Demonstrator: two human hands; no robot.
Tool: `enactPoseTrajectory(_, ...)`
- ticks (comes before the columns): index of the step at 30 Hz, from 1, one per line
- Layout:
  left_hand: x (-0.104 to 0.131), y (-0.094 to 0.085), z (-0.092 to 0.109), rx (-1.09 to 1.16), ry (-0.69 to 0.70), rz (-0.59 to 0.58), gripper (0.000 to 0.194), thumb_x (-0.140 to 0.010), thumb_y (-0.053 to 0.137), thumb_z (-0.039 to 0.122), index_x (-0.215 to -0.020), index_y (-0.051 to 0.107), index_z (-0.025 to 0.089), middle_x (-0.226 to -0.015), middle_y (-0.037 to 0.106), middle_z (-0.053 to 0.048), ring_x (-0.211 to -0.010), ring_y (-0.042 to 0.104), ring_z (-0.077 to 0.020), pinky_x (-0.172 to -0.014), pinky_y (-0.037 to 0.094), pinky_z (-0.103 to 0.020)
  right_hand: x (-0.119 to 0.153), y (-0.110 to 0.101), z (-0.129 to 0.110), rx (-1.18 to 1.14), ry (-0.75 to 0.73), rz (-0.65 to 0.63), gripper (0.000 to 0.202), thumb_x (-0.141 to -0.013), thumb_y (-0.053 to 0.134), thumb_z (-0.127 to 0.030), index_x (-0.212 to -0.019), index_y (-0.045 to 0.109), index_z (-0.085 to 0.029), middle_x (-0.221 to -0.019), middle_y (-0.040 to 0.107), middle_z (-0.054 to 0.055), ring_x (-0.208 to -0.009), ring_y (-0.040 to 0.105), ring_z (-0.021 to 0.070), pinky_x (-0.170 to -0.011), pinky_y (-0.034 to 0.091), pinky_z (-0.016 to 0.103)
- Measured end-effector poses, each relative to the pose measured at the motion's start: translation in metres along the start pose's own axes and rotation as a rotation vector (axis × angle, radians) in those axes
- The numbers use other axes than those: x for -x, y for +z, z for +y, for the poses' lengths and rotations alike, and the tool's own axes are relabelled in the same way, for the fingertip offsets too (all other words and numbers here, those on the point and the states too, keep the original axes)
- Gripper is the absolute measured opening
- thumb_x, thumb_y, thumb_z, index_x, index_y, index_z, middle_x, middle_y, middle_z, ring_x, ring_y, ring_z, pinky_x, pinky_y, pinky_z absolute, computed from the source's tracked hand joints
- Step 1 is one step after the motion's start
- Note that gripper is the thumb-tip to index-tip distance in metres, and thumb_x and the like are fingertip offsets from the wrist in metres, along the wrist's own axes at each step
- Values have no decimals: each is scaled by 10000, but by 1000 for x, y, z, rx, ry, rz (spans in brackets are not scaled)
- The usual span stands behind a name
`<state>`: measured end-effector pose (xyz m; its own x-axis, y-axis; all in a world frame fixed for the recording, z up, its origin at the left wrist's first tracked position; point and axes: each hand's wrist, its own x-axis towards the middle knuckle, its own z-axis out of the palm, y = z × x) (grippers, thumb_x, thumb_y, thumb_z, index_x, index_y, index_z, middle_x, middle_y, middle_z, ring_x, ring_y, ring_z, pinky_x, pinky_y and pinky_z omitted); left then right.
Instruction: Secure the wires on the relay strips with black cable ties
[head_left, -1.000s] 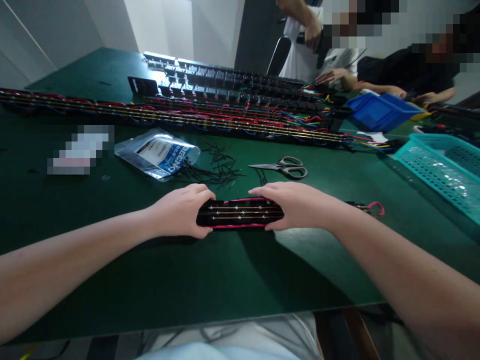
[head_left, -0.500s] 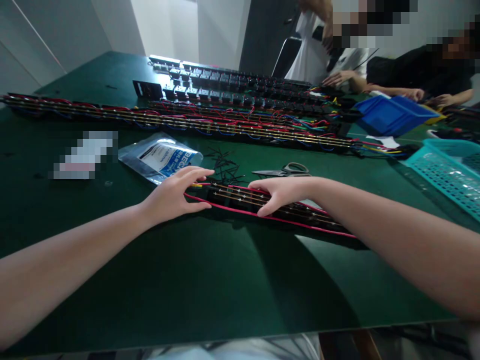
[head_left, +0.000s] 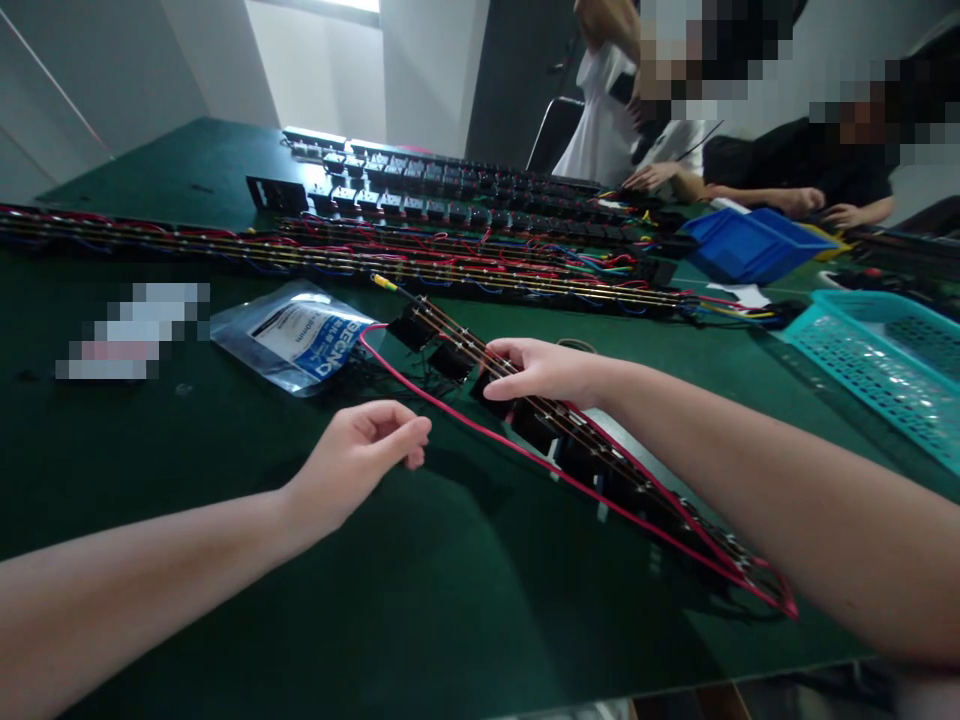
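Observation:
A long strip of black blocks (head_left: 534,425), with thin copper-coloured bars along its top, slants across the table. My right hand (head_left: 544,370) grips it from above near its far end, thumb on the near side. Along the strip's near side runs a loose red wire (head_left: 480,432), its far end curling beside the end block. A yellow-tipped lead (head_left: 385,283) sticks out past that end. My left hand (head_left: 379,450) is in the air left of the wire, apart from the strip. Its fingers are curled in towards the thumb; whatever they may hold is hidden.
Behind lie long wired strips (head_left: 360,262) in rows. A clear bag with a blue label (head_left: 296,335) is at left, dark thin pieces beside it. Scissors are mostly hidden behind my right hand. A teal basket (head_left: 862,350) and blue bin (head_left: 750,245) stand right; co-workers sit beyond.
The strip has turned, its far end swinging up and away and its near end towards me. My left hand has drawn back from its end and curled shut. My right hand stays on it.

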<state>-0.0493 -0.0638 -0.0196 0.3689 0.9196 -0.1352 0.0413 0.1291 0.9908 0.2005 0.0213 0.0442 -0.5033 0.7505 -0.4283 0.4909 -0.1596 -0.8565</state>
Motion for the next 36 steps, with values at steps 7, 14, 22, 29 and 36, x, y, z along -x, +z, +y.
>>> enactPoseTrajectory(7,-1,35,-10,249,-205,-321,542,-748,856,514,-1148,755,162,-1117,786,-126,-1096,729,-265,-1016,560,-421,6,16,-29,-122,-106,166,314,-702,848,-316,-922,641,-228,-804,657,-24,-598,624,135,-514,559,280)
enactPoseTrajectory(14,-9,51,-12,441,-208,-451,729,-659,936,467,-1291,687,205,-1440,628,-152,-1382,561,-309,-1222,385,-491,0,11,-48,-219,-169,321,341,-699,851,-336,-900,593,-238,-702,618,-31,-499,573,129,-428,508,267)
enactPoseTrajectory(22,-8,96,-11,556,-199,-493,720,-541,987,470,-1153,706,214,-1240,729,-110,-1242,654,-283,-1156,448,-466,-14,15,-53,-315,-249,441,302,-752,805,-375,-869,564,-237,-688,584,-32,-523,592,143,-454,514,281)
enactPoseTrajectory(29,-5,87,-5,527,-236,-353,638,-608,944,530,-1064,688,164,-1065,738,-101,-1035,706,-242,-999,533,-414,-28,14,-46,-421,-329,655,275,-795,755,-424,-816,555,-237,-739,601,-15,-609,618,163,-535,546,323)
enactPoseTrajectory(36,-13,55,15,396,-311,-436,529,-645,937,409,-1035,688,152,-1016,761,-102,-908,739,-217,-857,593,-377,-14,10,-31,-560,-388,795,308,-794,744,-504,-885,591,-252,-814,657,-7,-757,677,189,-624,581,320)
